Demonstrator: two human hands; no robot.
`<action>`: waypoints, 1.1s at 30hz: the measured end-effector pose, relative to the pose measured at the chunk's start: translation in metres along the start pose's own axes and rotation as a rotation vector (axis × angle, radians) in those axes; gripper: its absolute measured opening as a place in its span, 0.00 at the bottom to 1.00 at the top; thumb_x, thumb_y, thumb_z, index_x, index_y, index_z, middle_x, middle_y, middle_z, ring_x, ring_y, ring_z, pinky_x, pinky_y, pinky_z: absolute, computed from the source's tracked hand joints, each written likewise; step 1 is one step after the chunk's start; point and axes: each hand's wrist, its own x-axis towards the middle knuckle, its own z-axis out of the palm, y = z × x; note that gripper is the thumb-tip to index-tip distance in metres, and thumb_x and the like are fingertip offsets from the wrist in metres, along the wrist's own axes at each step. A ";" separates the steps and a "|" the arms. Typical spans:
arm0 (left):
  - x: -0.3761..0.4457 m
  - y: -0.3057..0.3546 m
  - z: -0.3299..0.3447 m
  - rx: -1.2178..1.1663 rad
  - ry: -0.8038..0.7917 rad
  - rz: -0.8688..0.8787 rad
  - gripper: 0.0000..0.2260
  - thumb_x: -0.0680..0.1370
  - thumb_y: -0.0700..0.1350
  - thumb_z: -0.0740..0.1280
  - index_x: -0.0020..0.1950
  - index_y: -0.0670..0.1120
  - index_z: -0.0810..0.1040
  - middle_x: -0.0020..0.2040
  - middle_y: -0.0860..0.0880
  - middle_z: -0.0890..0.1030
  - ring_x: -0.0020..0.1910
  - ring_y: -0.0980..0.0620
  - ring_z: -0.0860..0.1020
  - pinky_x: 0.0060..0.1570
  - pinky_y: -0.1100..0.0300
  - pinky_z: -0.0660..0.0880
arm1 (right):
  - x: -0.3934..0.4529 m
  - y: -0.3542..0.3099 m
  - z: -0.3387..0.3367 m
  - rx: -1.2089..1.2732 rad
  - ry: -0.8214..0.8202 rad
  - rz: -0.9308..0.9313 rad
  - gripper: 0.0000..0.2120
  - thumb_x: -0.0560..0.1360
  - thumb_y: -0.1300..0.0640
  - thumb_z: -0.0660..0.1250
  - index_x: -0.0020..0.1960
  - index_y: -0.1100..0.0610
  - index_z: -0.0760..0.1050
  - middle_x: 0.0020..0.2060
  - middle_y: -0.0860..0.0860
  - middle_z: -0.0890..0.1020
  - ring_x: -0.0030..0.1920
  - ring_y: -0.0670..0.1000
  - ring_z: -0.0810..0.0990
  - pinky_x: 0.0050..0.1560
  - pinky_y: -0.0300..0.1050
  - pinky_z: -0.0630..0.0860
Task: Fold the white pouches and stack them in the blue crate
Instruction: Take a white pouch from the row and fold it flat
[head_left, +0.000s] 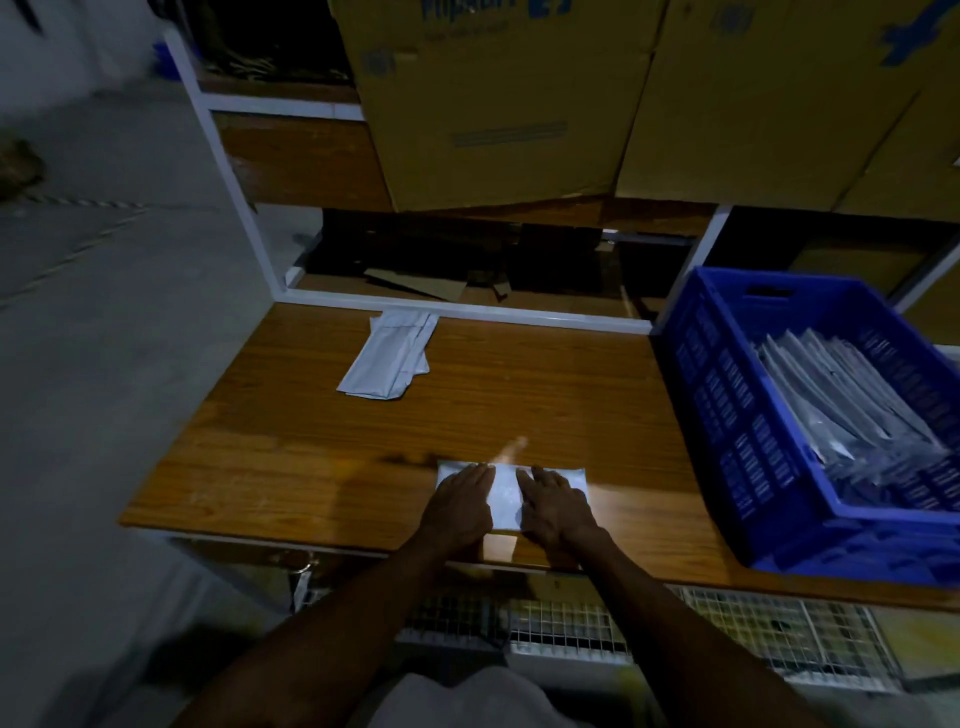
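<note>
A white pouch lies flat near the front edge of the wooden table. My left hand rests palm down on its left part, and my right hand presses flat on its right part, fingers spread. Neither hand grips it. A small pile of unfolded white pouches lies at the back of the table, left of centre. The blue crate stands at the right end of the table and holds several folded white pouches leaning in a row.
Large cardboard boxes fill the white-framed shelf behind the table. A lower shelf opening holds dark cardboard scraps. A wire mesh basket sits below the table's front edge. Grey floor lies to the left.
</note>
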 end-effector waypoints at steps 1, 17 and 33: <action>0.001 -0.002 -0.004 -0.029 -0.019 -0.010 0.29 0.81 0.42 0.59 0.81 0.45 0.54 0.81 0.47 0.55 0.80 0.52 0.53 0.77 0.56 0.51 | 0.002 -0.001 -0.006 0.007 -0.006 0.006 0.29 0.81 0.49 0.57 0.80 0.51 0.56 0.78 0.56 0.59 0.76 0.61 0.59 0.68 0.61 0.66; 0.019 -0.005 -0.054 0.108 -0.072 -0.016 0.38 0.71 0.54 0.75 0.77 0.49 0.63 0.74 0.46 0.67 0.73 0.44 0.64 0.73 0.49 0.58 | 0.010 0.000 -0.039 -0.062 0.104 -0.032 0.31 0.68 0.49 0.75 0.69 0.51 0.72 0.64 0.55 0.76 0.65 0.60 0.71 0.66 0.56 0.66; 0.033 0.017 -0.082 0.226 0.233 0.211 0.33 0.76 0.47 0.70 0.79 0.50 0.61 0.76 0.48 0.69 0.74 0.48 0.66 0.73 0.50 0.59 | -0.003 0.006 -0.070 -0.183 0.288 -0.078 0.30 0.78 0.50 0.65 0.76 0.55 0.59 0.70 0.57 0.72 0.69 0.61 0.71 0.67 0.56 0.66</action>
